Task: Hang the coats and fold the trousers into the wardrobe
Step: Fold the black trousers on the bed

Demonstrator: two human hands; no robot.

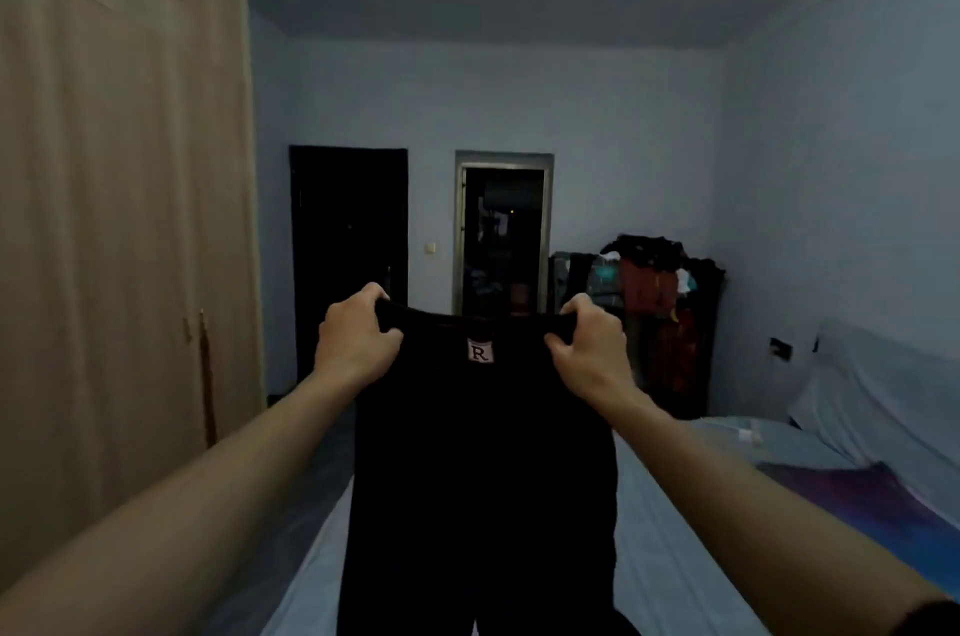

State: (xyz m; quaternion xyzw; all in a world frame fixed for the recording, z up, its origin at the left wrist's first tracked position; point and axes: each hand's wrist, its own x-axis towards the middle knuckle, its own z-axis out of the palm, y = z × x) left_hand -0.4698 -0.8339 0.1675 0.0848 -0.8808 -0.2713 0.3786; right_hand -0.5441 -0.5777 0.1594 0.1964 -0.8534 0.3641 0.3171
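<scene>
A pair of black trousers (483, 469) hangs in front of me, held up by the waistband with a white label marked R facing me. My left hand (356, 341) grips the waistband's left end and my right hand (587, 339) grips its right end. Both arms are stretched forward. The legs hang straight down over the bed and split near the bottom edge of the view. The tall beige wardrobe (124, 219) fills the left side with its doors closed.
A bed with a pale blue sheet (675, 557) lies below, a purple cloth (852, 495) on its right. A rack piled with clothes (660, 318) stands at the far right wall. A dark door (348, 261) and an open doorway (501, 240) are ahead.
</scene>
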